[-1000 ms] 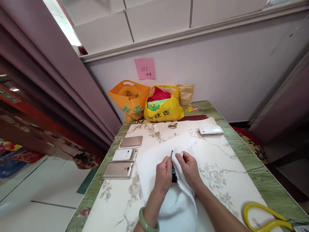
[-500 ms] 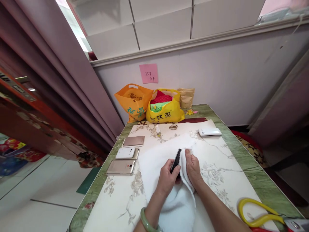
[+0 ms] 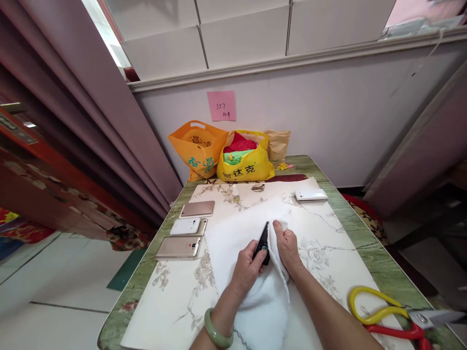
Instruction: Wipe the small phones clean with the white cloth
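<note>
A black phone [image 3: 262, 245] is gripped in my left hand [image 3: 246, 266], tilted, with the thumb across its face. My right hand [image 3: 288, 245] pinches a bunched fold of a white cloth [image 3: 233, 233] against the phone's right edge. The rest of the cloth lies spread on the table under both hands. Part of the phone is hidden by my left fingers and the cloth. A green bangle [image 3: 218, 330] circles my left wrist.
Several phones lie at the left, including a gold phone [image 3: 178, 248]. A white phone [image 3: 311, 195] rests at the right. Scissors [image 3: 386, 313] lie front right. At the back stand an orange bag [image 3: 199, 150], a yellow bag [image 3: 246, 167], and a small bottle [image 3: 235, 194].
The phone has turned slightly in my left hand, showing more of its face. My right hand stays on the cloth beside it. The view has shifted a little, revealing more of the scissors.
</note>
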{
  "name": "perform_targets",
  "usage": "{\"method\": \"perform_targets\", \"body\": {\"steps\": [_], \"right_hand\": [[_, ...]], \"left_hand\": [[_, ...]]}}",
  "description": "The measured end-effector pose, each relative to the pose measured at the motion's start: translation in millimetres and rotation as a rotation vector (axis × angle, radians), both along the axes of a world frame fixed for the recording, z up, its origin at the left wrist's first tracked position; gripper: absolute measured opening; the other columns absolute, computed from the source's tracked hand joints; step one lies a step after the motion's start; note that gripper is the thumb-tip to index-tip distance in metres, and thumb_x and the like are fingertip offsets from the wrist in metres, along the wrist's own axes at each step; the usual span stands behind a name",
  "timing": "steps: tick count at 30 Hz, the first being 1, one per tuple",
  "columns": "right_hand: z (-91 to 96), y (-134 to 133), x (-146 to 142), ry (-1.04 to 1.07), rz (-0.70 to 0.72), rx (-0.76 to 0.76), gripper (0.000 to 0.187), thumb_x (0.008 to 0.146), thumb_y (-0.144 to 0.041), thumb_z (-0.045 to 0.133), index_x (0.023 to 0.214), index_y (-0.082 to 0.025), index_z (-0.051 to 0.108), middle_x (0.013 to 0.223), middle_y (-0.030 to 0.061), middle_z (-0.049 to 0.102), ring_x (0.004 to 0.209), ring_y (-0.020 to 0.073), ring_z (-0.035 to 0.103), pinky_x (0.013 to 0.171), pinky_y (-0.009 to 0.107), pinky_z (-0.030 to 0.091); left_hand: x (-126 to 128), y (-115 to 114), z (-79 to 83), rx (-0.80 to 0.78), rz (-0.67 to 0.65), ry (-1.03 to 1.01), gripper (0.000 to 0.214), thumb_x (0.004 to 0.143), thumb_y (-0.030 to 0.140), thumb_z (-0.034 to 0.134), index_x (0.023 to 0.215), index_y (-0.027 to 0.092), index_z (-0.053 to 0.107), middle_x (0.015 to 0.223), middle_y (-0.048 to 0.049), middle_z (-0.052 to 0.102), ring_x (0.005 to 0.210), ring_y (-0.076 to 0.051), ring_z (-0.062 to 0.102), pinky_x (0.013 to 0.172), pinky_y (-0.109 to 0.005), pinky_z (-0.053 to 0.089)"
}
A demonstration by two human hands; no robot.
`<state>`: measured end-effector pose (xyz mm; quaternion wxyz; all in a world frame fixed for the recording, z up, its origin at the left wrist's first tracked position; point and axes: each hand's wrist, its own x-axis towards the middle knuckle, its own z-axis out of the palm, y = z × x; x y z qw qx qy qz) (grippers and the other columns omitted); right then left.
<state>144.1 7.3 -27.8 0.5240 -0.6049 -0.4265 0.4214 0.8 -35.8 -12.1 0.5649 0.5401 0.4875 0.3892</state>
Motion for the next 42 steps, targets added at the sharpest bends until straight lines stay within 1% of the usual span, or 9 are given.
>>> {"method": "perform_targets", "body": {"steps": [6,13,17,19,24,29,35,38,42], "right_hand": [[11.4,-4,0,-0.071,0.14,0.098,0.043,0.067,-0.058,0.071,0.075,-0.017,0.06,0.06,-0.0017,0.056,0.056,0.0134,0.047,0.052,0.023,0.041],[7.1,-2,0,-0.012,0.003,-0.008,0.057,0.084,-0.068,0.043,0.049,-0.022,0.038,0.044,-0.003,0.036,0.044,0.0114,0.034,0.042,0.025,0.029],[8.1,-3,-1,-0.096,0.108,0.104,0.043,0.073,-0.06,0.065,0.07,-0.017,0.058,0.058,-0.001,0.055,0.054,0.0129,0.045,0.05,0.023,0.039],[8.4,-3,-1,-0.125,0.12,0.101,0.043,0.069,-0.058,0.07,0.074,-0.017,0.06,0.059,-0.0016,0.056,0.055,0.0127,0.046,0.052,0.023,0.04],[4.0,0,-3,-0.024,-0.003,-0.023,0.057,0.083,-0.069,0.044,0.052,-0.022,0.039,0.044,-0.0032,0.038,0.046,0.0118,0.036,0.043,0.025,0.03],[3.9,-2,-3,0.137,0.032,0.006,0.055,0.082,-0.072,0.046,0.058,-0.022,0.042,0.047,-0.0033,0.043,0.046,0.0122,0.039,0.045,0.025,0.034],[1.8,-2,4,0.176,-0.121,-0.08,0.061,0.081,-0.077,0.041,0.051,-0.024,0.033,0.042,-0.0044,0.035,0.041,0.0105,0.034,0.04,0.025,0.03],[0.0,-1,3,0.181,-0.036,-0.029,0.057,0.084,-0.073,0.042,0.058,-0.022,0.041,0.047,-0.0035,0.042,0.044,0.012,0.038,0.042,0.024,0.034],[0.0,-4,-3,0.076,0.238,0.109,0.043,0.084,-0.061,0.054,0.075,-0.019,0.055,0.06,-0.0017,0.053,0.054,0.0132,0.045,0.05,0.023,0.038]], "left_hand": [[1,1,0.2,0.033,0.027,0.009,0.024,0.087,0.042,0.055,0.081,0.02,0.051,0.057,0.0062,0.043,0.047,-0.008,0.041,0.047,-0.02,0.034],[1,-1,4.3,0.005,-0.012,0.012,0.026,0.085,0.044,0.058,0.081,0.019,0.053,0.06,0.0051,0.046,0.047,-0.008,0.042,0.046,-0.02,0.033],[-2,1,1.7,-0.012,0.031,-0.058,0.027,0.083,0.044,0.06,0.078,0.019,0.053,0.059,0.0057,0.046,0.047,-0.007,0.042,0.046,-0.019,0.033],[-3,3,1.3,-0.04,0.021,-0.083,0.028,0.082,0.044,0.061,0.079,0.018,0.054,0.059,0.0056,0.047,0.046,-0.006,0.042,0.045,-0.019,0.032],[-5,6,3.4,-0.147,-0.012,-0.15,0.032,0.079,0.047,0.065,0.082,0.017,0.057,0.06,0.0037,0.053,0.043,-0.004,0.041,0.041,-0.017,0.027],[-4,9,1.5,-0.189,0.13,-0.302,0.036,0.077,0.049,0.067,0.086,0.017,0.054,0.062,0.0013,0.06,0.043,-0.004,0.044,0.043,-0.016,0.03],[-5,12,-1.2,-0.154,0.227,-0.391,0.039,0.077,0.05,0.067,0.092,0.017,0.053,0.068,-0.0021,0.065,0.048,-0.007,0.052,0.048,-0.018,0.037],[-3,9,0.8,-0.076,0.195,-0.318,0.035,0.078,0.048,0.067,0.089,0.017,0.054,0.07,-0.0004,0.064,0.051,-0.008,0.053,0.05,-0.02,0.04],[-1,6,3.2,-0.008,0.105,-0.232,0.03,0.08,0.045,0.067,0.085,0.017,0.056,0.065,0.0038,0.055,0.054,-0.009,0.05,0.052,-0.022,0.042]]}}
